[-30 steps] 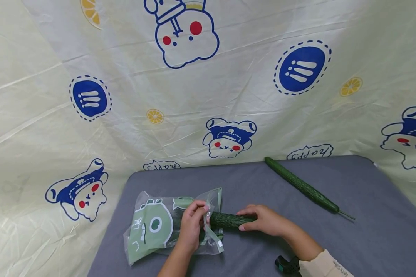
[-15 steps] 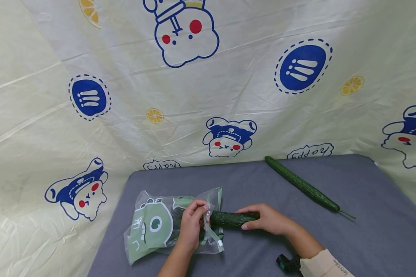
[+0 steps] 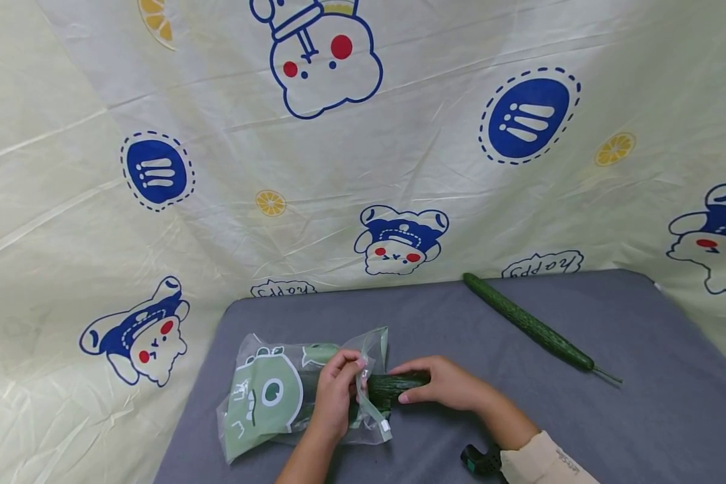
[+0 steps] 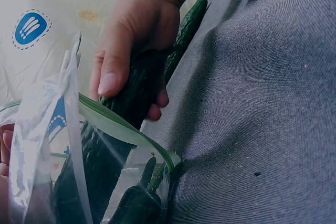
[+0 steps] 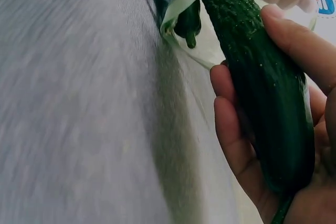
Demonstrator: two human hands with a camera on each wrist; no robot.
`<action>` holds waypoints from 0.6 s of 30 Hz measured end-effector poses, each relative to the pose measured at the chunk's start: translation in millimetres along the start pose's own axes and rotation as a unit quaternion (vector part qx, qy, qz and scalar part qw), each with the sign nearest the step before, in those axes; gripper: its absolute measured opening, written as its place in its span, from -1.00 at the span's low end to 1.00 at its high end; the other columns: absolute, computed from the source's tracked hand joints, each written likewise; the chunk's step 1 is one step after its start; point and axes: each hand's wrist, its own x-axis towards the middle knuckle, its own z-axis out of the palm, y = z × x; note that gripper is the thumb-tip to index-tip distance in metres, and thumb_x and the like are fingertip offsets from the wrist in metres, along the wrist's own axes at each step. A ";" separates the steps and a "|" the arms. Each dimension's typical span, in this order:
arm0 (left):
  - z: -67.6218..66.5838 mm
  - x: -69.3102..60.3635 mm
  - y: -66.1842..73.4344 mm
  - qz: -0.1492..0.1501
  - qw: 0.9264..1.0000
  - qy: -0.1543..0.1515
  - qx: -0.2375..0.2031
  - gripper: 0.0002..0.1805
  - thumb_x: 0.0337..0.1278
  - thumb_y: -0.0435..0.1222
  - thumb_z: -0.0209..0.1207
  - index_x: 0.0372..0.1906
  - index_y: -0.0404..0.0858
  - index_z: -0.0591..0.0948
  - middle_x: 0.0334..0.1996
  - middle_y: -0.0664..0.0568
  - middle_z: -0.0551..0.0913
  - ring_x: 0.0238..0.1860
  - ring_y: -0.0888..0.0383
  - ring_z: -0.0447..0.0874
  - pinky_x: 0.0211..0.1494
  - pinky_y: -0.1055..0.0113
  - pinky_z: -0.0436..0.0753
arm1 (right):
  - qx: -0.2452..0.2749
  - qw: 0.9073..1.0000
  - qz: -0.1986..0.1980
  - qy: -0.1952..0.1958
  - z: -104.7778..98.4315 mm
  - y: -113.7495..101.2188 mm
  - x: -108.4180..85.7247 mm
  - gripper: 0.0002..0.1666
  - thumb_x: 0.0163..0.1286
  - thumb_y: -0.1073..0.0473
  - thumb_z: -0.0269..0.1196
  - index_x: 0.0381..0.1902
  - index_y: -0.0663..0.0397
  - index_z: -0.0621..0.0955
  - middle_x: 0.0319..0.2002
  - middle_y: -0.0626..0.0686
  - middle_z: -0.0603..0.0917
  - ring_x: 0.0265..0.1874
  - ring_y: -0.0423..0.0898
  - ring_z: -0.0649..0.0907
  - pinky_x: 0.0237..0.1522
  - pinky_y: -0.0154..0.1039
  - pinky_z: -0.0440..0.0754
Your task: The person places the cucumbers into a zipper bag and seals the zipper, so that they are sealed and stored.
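My right hand [image 3: 450,384] grips the stem end of a dark green cucumber [image 5: 268,87], its fingers and thumb curled round it. The cucumber's far part lies inside a clear zip bag [image 3: 266,403] printed with a green cartoon figure. With my left hand [image 3: 335,390] I pinch the bag's top edge by the opening. Inside the bag, beside the held cucumber, another green vegetable with a stem [image 4: 139,203] shows in the left wrist view; its full shape is hidden.
A second long cucumber [image 3: 526,321] lies slanted at the back right of the grey-covered table [image 3: 435,444]. Behind the table hangs a printed cream curtain [image 3: 218,134]. A black device [image 3: 480,460] sits by the right wrist.
My right hand has moved left, pushing the cucumber deeper into the bag, after sliding slightly right along it. Less of the cucumber sticks out. The left hand and bag hold still.
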 end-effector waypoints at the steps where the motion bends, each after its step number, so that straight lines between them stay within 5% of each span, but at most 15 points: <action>1: 0.2 0.0 -0.2 0.000 1.000 0.000 -0.002 -0.93 0.33 -0.34 0.10 -0.28 -0.14 0.56 -0.59 0.21 0.51 -0.64 0.33 0.45 -0.57 0.51 0.39 | -0.003 1.000 0.002 0.001 1.5 -1.0 1.5 -0.51 0.26 -0.01 0.45 0.15 -0.16 0.69 0.08 0.00 0.75 -0.08 -0.21 0.69 -0.10 -0.37 0.63; 4: 0.3 0.1 -0.9 -0.002 1.000 0.002 -0.006 -0.93 0.32 -0.35 0.10 -0.29 -0.13 0.56 -0.60 0.22 0.51 -0.65 0.34 0.44 -0.58 0.51 0.38 | -0.004 1.000 0.011 0.001 5.2 -2.7 4.3 -0.51 0.25 -0.02 0.46 0.15 -0.18 0.69 0.06 -0.01 0.75 -0.18 -0.23 0.69 -0.18 -0.33 0.65; 10: 0.3 -0.4 -0.6 0.000 1.000 0.005 -0.004 -0.91 0.32 -0.36 0.09 -0.30 -0.13 0.56 -0.60 0.22 0.51 -0.65 0.34 0.44 -0.58 0.51 0.38 | 0.020 0.999 0.031 -0.023 6.6 -4.5 3.1 -0.49 0.27 0.01 0.45 0.18 -0.18 0.66 -0.02 0.04 0.73 -0.63 -0.19 0.53 -0.64 -0.21 0.57; 14: 0.4 -0.5 -0.1 0.002 1.000 0.002 -0.003 -0.91 0.31 -0.37 0.09 -0.30 -0.13 0.57 -0.60 0.21 0.51 -0.64 0.34 0.44 -0.58 0.52 0.38 | 0.018 0.999 0.023 -0.037 2.5 -3.9 0.3 -0.47 0.31 0.04 0.42 0.23 -0.12 0.63 0.04 0.06 0.72 -0.56 -0.20 0.56 -0.62 -0.23 0.57; 18: -0.1 0.0 -0.8 0.001 1.000 0.003 -0.003 -0.91 0.31 -0.36 0.10 -0.30 -0.13 0.57 -0.59 0.21 0.51 -0.63 0.34 0.45 -0.58 0.52 0.40 | 0.010 0.999 0.008 -0.033 -4.2 -1.7 -4.6 -0.48 0.32 0.05 0.40 0.22 0.01 0.63 0.06 0.09 0.73 -0.35 -0.24 0.65 -0.37 -0.32 0.64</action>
